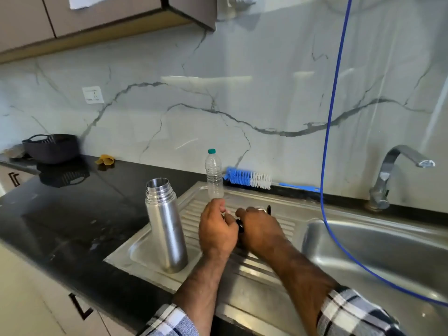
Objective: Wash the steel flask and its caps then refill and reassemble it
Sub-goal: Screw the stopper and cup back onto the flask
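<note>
Hands meet over the drainboard (266, 267): left hand (217, 232) and right hand (260, 229) both curl round a small dark cap (240, 225), twisting apparently. Slip risk: cap drops into sink (363, 251), or an elbow knocks the open flask (166, 226) beside them.

Brushed steel flask (166, 229) on a ribbed metal drainboard (266, 238), beside a glossy black counter (72, 214).

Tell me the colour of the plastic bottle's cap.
Green cap, on the clear plastic bottle; head view.
</note>
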Demonstrator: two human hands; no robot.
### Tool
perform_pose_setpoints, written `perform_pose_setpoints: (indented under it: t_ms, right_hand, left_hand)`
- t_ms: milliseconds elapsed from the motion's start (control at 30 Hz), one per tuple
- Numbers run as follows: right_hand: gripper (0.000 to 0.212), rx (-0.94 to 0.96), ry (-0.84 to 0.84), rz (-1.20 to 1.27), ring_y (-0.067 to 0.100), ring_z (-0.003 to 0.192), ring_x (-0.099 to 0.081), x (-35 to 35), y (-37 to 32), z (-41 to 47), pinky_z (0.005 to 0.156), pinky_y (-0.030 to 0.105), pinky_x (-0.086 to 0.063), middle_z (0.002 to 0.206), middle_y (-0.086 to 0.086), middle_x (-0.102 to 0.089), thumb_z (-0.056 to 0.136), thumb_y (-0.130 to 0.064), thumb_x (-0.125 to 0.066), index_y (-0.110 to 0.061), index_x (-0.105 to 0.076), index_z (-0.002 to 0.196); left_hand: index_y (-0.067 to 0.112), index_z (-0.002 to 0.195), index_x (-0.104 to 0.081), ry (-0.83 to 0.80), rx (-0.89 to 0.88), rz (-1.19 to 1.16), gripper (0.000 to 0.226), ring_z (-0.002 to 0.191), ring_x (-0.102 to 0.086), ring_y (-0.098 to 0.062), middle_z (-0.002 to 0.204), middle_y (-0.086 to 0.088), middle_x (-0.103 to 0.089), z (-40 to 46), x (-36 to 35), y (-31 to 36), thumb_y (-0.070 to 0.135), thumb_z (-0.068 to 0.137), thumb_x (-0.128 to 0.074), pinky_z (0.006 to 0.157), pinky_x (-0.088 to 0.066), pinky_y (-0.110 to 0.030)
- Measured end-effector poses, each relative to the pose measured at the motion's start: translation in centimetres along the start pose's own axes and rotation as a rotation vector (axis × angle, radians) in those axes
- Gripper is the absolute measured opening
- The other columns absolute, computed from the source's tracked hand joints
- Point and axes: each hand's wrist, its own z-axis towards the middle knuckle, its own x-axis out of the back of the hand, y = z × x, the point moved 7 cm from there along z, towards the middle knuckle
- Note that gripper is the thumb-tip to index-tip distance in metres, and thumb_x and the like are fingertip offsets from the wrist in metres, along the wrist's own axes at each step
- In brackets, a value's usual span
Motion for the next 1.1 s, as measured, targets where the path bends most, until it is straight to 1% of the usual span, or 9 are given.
perform_pose_setpoints:
  t_ms: [67, 167, 300, 433, 533, 633, 833, 1000, 1100]
  right_hand:
    - [0.048, -0.072, 0.066, 0.120, 0.030, 0.110, -0.068, 1.0, 0.9, -1.2, 0.081, 0.039, -0.057, 0.116, 0.004, -0.070, 0.086, -0.041, -0.072, -0.027, -0.053, 0.128]
    - [0.056, -0.179, 0.167, 0.380, 0.025, 0.102, -0.069, 2.7, 2.5, -3.3, 0.077, 0.036, -0.055, 0.111, -0.001, -0.071, 0.077, -0.052, -0.077, -0.031, -0.052, 0.123]
    - [0.054, -0.257, 0.223, 0.789, 0.017, 0.084, -0.070, 3.8, 2.4, -5.4, 0.076, 0.036, -0.059, 0.099, -0.004, -0.069, 0.071, -0.037, -0.095, -0.031, -0.055, 0.106]
    - [0.055, -0.274, 0.175, 1.006, 0.020, 0.097, -0.071, 3.5, 0.7, -6.8, 0.085, 0.052, -0.064, 0.108, -0.004, -0.065, 0.071, -0.029, -0.097, -0.034, -0.056, 0.108]
    - [0.055, -0.249, 0.163, 0.991, 0.018, 0.101, -0.069, 3.7, 0.2, -8.0, 0.090, 0.051, -0.062, 0.111, -0.006, -0.064, 0.073, -0.027, -0.097, -0.031, -0.058, 0.111]
    - [0.055, -0.257, 0.174, 0.974, 0.017, 0.100, -0.069, 3.9, 0.7, -8.9, 0.089, 0.051, -0.063, 0.110, -0.006, -0.066, 0.071, -0.029, -0.098, -0.031, -0.059, 0.110]
    - [0.052, -0.275, 0.201, 0.947, 0.019, 0.095, -0.071, 5.1, 2.9, -10.8, 0.087, 0.040, -0.061, 0.108, -0.008, -0.068, 0.073, -0.027, -0.098, -0.029, -0.060, 0.109]
    - [0.050, -0.296, 0.221, 0.952, 0.020, 0.092, -0.071, 5.8, 5.5, -11.8, 0.083, 0.041, -0.062, 0.109, -0.004, -0.069, 0.072, -0.027, -0.098, -0.032, -0.062, 0.106]
    - [0.050, -0.320, 0.258, 0.971, 0.021, 0.089, -0.072, 7.5, 7.6, -12.3, 0.082, 0.042, -0.061, 0.109, -0.005, -0.070, 0.072, -0.024, -0.097, -0.030, -0.063, 0.108]
  left_hand:
    - [0.022, 0.117, -0.068, 0.004, -0.114, -0.001, 0.034, 0.092, -0.066, -0.014, 0.105, 0.009, -0.067, -0.6, 1.0, 1.6, 0.011, 0.086, -0.074, 0.072, -0.063, -0.037]
    - [0.023, 0.112, -0.070, 0.049, -0.239, -0.021, 0.024, 0.095, -0.067, -0.010, 0.105, 0.010, -0.069, -2.3, 3.9, 3.9, 0.023, 0.088, -0.074, 0.074, -0.064, -0.031]
    - [0.013, 0.095, -0.070, 0.346, -0.357, 0.003, 0.019, 0.088, -0.062, -0.014, 0.093, 0.005, -0.066, -5.4, 10.3, 5.5, 0.013, 0.084, -0.086, 0.073, -0.056, -0.028]
    - [0.007, 0.115, -0.060, 0.524, -0.042, 0.083, 0.058, 0.109, -0.055, -0.029, 0.114, -0.010, -0.060, -5.8, 15.2, 2.2, 0.029, 0.073, -0.093, 0.087, -0.052, -0.048]
    - [0.012, 0.139, -0.051, 0.366, 0.297, 0.112, 0.097, 0.131, -0.048, -0.033, 0.139, -0.011, -0.057, -3.9, 15.6, -1.6, 0.055, 0.064, -0.095, 0.103, -0.045, -0.061]
    - [0.014, 0.145, -0.052, 0.202, 0.432, 0.164, 0.111, 0.136, -0.049, -0.035, 0.146, -0.009, -0.057, -2.6, 14.9, -4.2, 0.075, 0.059, -0.088, 0.105, -0.043, -0.064]
    - [0.027, 0.102, -0.065, 0.130, 0.420, 0.101, 0.061, 0.119, -0.055, -0.029, 0.100, 0.006, -0.067, -1.8, 14.2, -5.9, 0.072, 0.066, -0.085, 0.093, -0.035, -0.051]
    - [0.031, 0.084, -0.062, 0.132, 0.431, -0.009, 0.063, 0.101, -0.064, -0.029, 0.089, 0.008, -0.069, -0.9, 14.4, -6.4, 0.082, 0.054, -0.082, 0.074, -0.039, -0.038]
    - [0.028, 0.079, -0.063, 0.110, 0.330, 0.005, 0.058, 0.088, -0.067, -0.022, 0.079, 0.012, -0.069, -0.6, 13.4, -3.6, 0.075, 0.058, -0.088, 0.090, -0.038, -0.046]
